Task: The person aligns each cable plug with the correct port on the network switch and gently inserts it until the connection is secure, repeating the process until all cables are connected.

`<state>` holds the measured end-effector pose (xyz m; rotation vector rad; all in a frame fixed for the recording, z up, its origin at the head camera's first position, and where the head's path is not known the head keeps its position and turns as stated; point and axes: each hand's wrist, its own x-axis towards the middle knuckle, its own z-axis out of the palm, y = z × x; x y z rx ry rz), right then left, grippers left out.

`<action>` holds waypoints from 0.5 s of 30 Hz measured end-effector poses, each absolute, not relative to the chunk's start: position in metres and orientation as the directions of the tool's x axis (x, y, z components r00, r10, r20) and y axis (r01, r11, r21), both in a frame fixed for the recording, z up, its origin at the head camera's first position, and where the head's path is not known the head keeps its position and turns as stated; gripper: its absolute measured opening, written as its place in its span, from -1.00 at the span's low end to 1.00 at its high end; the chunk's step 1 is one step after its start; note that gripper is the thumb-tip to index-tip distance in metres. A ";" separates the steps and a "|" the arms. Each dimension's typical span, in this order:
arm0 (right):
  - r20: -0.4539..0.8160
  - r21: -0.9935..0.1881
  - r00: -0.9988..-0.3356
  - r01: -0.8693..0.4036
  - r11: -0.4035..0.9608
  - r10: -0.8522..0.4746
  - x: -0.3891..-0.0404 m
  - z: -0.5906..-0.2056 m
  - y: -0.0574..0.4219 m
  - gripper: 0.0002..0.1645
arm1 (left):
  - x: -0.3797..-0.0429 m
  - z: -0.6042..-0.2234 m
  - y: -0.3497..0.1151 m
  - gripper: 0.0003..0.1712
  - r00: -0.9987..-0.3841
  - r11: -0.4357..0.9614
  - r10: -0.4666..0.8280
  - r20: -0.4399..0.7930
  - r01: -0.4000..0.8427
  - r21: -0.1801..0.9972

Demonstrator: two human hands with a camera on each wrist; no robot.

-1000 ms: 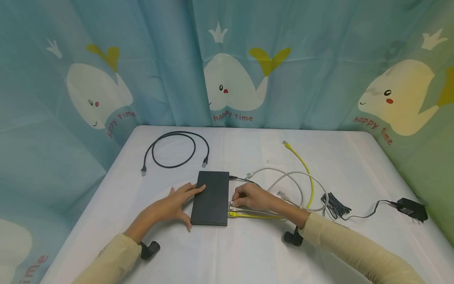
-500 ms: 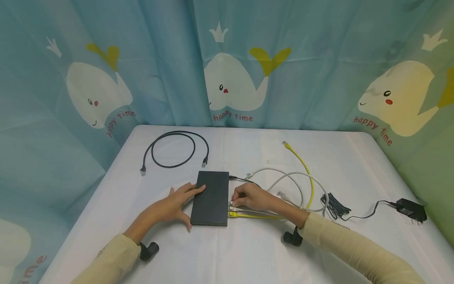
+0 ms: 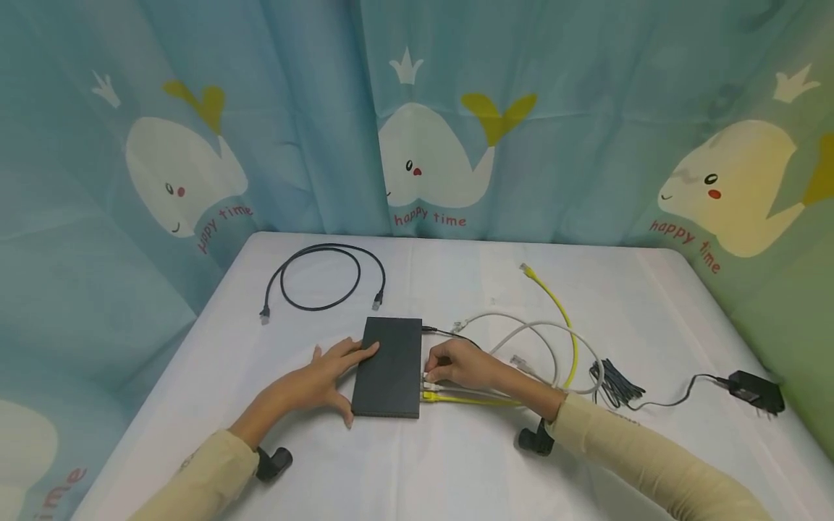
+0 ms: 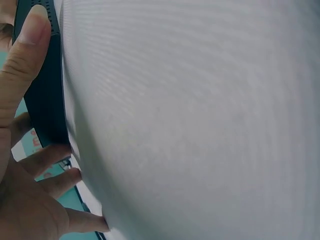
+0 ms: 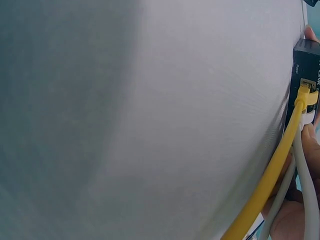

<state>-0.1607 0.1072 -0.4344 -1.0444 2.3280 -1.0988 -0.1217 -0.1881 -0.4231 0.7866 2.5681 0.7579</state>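
Note:
A flat black network switch (image 3: 391,367) lies on the white table, its port side facing right. My left hand (image 3: 313,380) steadies its left part with fingers spread; in the left wrist view the thumb (image 4: 31,35) presses the near end. At the port side, my right hand (image 3: 465,363) pinches the plug of a pale network cable, mostly hidden by the fingers. A yellow network cable (image 5: 265,182) sits in the nearest port, with a pale grey network cable (image 5: 306,180) beside it. A thin black power cord (image 3: 443,332) enters the switch's far right side.
A coiled black network cable (image 3: 321,309) lies at the back left. Right of the switch are loose ends of pale cables (image 3: 508,314) and a yellow cable (image 3: 554,298). A bundled black cord (image 3: 615,383) leads to a power adapter (image 3: 756,391). A patterned curtain (image 3: 313,130) surrounds the table.
The head view has shifted slightly, moving the scene a few pixels down. Both hands keep their places on the switch and the plug.

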 end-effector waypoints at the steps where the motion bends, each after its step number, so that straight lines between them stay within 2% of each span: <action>1: -0.009 -0.772 -0.661 -0.472 0.425 -0.750 -0.161 -0.435 0.107 -0.89 | -0.122 -0.423 -0.188 0.36 -0.786 0.704 0.595 -0.168 0.409 0.580; 15: -0.020 -0.768 -0.680 -0.459 0.447 -0.733 -0.158 -0.437 0.107 -0.89 | -0.120 -0.422 -0.188 0.36 -0.787 0.717 0.588 -0.187 0.400 0.571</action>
